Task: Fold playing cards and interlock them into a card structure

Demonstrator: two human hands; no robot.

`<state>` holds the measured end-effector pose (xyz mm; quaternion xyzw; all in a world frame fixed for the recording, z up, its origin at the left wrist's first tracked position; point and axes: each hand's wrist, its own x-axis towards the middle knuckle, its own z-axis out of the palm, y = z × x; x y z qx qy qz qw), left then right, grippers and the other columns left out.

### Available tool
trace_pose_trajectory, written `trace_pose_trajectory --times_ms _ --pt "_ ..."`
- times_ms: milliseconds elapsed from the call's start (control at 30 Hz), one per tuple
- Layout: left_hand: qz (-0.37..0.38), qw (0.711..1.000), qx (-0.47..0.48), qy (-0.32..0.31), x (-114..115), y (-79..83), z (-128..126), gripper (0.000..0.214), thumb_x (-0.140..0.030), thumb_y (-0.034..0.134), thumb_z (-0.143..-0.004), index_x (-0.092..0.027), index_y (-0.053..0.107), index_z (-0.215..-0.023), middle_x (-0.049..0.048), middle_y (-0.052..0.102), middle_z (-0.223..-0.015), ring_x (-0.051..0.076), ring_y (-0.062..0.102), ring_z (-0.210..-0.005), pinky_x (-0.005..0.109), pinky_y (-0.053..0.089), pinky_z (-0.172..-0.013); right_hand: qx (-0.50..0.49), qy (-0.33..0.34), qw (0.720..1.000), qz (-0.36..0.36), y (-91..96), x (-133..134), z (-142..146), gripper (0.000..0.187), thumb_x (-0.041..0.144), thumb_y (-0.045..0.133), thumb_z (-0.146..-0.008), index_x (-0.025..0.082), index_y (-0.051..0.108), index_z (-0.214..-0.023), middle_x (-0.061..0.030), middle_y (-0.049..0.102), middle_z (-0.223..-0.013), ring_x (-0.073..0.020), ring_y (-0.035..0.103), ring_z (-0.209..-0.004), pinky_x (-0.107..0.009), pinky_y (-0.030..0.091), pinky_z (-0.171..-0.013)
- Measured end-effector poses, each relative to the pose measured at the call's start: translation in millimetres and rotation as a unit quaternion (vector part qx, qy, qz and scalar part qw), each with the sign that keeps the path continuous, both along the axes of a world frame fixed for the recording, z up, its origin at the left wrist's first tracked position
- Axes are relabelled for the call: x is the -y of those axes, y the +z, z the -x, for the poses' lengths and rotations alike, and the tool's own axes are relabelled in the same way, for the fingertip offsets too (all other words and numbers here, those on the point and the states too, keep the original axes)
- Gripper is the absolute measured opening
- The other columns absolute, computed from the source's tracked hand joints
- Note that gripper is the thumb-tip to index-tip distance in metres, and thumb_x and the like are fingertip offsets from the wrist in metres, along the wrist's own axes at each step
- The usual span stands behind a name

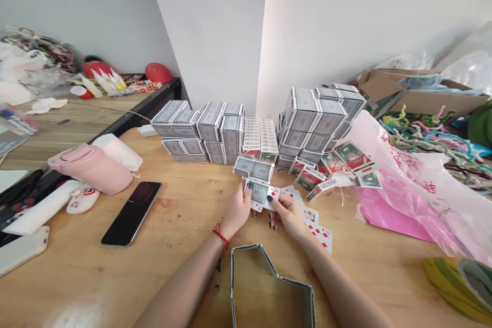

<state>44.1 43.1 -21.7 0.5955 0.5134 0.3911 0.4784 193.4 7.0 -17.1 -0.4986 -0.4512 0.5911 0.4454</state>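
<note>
In the middle of the table, my left hand pinches some playing cards whose patterned grey backs show. My right hand grips a white-faced four of diamonds at the right edge of those cards. Just behind my fingers sits a piece built of joined cards. Loose face-up playing cards lie beneath and to the right of my right hand. Between my forearms stands an open frame of folded cards, its near side cut off by the picture's bottom edge.
Stacked card blocks line the wall, with a taller stack to the right. Card boxes lie before it. A phone and pink tumbler are on the left; yellow tape and pink plastic are right.
</note>
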Motion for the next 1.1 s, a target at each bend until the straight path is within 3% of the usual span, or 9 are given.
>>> trace_pose_trajectory --times_ms 167,400,600,733,933,1100 --pt "0.019 0.996 0.072 -0.048 0.8 6.9 3.2 0.034 -0.044 0.05 -0.078 -0.017 0.043 -0.098 0.0016 0.058 -0.078 0.011 0.056 -0.051 0.023 0.048 -0.044 0.011 0.011 1.0 0.008 -2.1 -2.9 -3.7 0.037 0.054 0.053 -0.072 0.02 0.038 -0.063 0.005 0.052 -0.043 -0.0107 0.049 -0.031 -0.021 0.036 -0.03" --pt "0.044 0.992 0.08 -0.088 2.2 9.1 6.6 0.033 -0.038 0.049 -0.079 -0.015 0.047 -0.104 0.0032 0.061 -0.076 0.012 0.057 -0.048 0.024 0.048 -0.043 0.01 0.055 0.998 0.033 -0.4 -3.5 -5.6 0.033 0.05 0.053 -0.072 0.021 0.037 -0.076 0.0061 0.056 -0.05 -0.0137 0.057 -0.035 -0.022 0.043 -0.032" --pt "-0.003 0.99 0.058 -0.127 -2.7 14.1 9.7 0.029 -0.026 0.054 -0.074 -0.012 0.053 -0.1 0.0077 0.063 -0.095 0.017 0.06 -0.08 0.029 0.05 -0.068 0.082 0.063 0.994 0.038 -3.9 -2.0 -10.8 0.032 0.049 0.049 -0.073 0.02 0.041 -0.081 0.0054 0.057 -0.051 -0.014 0.059 -0.037 -0.02 0.044 -0.031" --pt "-0.02 0.995 -0.031 -0.095 -8.0 11.3 8.5 0.023 -0.034 0.052 -0.076 -0.014 0.057 -0.086 0.0073 0.065 -0.087 0.018 0.06 -0.077 0.028 0.048 -0.066 0.102 0.092 0.99 0.023 -7.0 -1.8 -13.1 0.031 0.049 0.046 -0.075 0.019 0.042 -0.08 0.0037 0.059 -0.054 -0.0134 0.06 -0.039 -0.019 0.045 -0.033" --pt "0.017 0.995 -0.054 -0.08 -6.5 -1.9 6.6 0.025 -0.039 0.039 -0.084 -0.017 0.049 -0.091 0.001 0.06 -0.065 0.012 0.052 -0.041 0.024 0.04 -0.043 0.137 0.116 0.983 0.023 -8.2 -0.5 -9.7 0.025 0.043 0.036 -0.081 0.02 0.037 -0.071 0.0055 0.054 -0.044 -0.0105 0.054 -0.031 -0.016 0.037 -0.029" --pt "-0.083 0.988 -0.114 -0.067 -3.5 -2.3 3.0 0.017 -0.028 0.037 -0.085 -0.018 0.048 -0.092 0.0046 0.061 -0.078 0.016 0.057 -0.066 0.026 0.043 -0.059 0.178 0.052 0.983 0.006 -6.6 0.7 -3.9 0.014 0.033 0.038 -0.08 0.021 0.04 -0.073 0.0076 0.048 -0.043 -0.0087 0.045 -0.026 -0.016 0.029 -0.024"
